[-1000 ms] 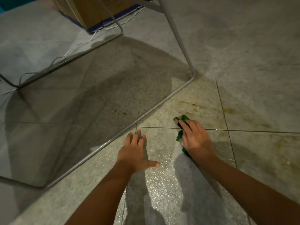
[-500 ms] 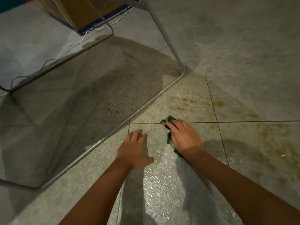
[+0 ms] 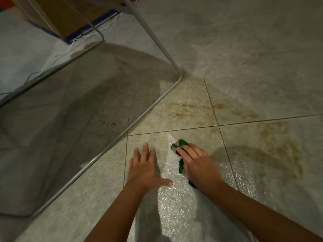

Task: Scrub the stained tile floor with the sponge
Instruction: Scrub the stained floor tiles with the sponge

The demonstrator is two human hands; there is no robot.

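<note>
Head view. Wet, glossy tile floor [image 3: 262, 67], seen from above.

- Sponge [image 3: 181, 143]: green scouring face over a tan body, crumpled. It lies on the near middle tile, close to that tile's far edge and short of the grout cross [image 3: 218, 126].
- Right grip [image 3: 197, 165]: clenched over the sponge, fingers laid across its top and pressing it to the floor. Thumb is hidden.
- Left grip [image 3: 145, 170]: released, fingers spread, palm flat on the same tile near its left edge. It holds nothing and likely serves as a brace.
- Brown stains [image 3: 188, 109]: on the tile beyond the far grout line, with a larger patch [image 3: 272, 149] on the tile to the right. The sponge touches neither.
- Also there: a bent metal frame [image 3: 145, 116] resting on the floor to the left, and a cardboard box [image 3: 70, 16] with a white cable [image 3: 52, 57] at the far left.

Handling, as judged:
- The sponge looks light, soft and soaked. It folds under the fingers, so it will squash rather than push back.
- Wet tile should let it slide easily, and it could slip out sideways.
- Best taken from above, fingers spread over the full top and the thumb hooking one side, scouring face down.
</note>
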